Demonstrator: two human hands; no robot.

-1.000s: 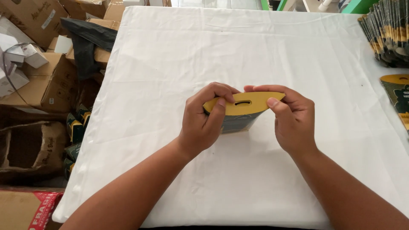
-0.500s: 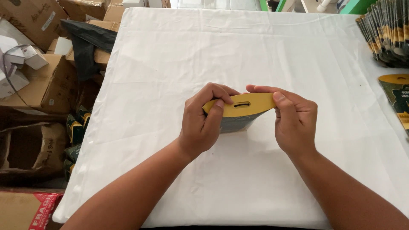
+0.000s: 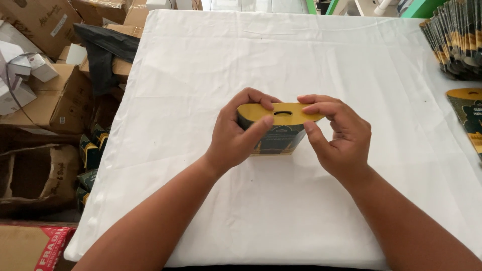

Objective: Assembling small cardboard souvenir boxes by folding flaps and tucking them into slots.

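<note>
A small dark green carton with a curved yellow hang tab stands on the white cloth of the table. My left hand grips its left side, thumb across the front and fingers over the yellow tab. My right hand holds the right side, with its index finger lying along the tab's top and its thumb on the front edge. A slot in the tab shows between my hands.
A row of flat dark cartons lies at the far right edge. One flat carton with a yellow tab rests below them. Cardboard boxes and a black bag crowd the floor left of the table.
Both hands keep their hold on the carton. The yellow tab has tipped slightly lower and flatter over the carton's top; the carton stays in place.
</note>
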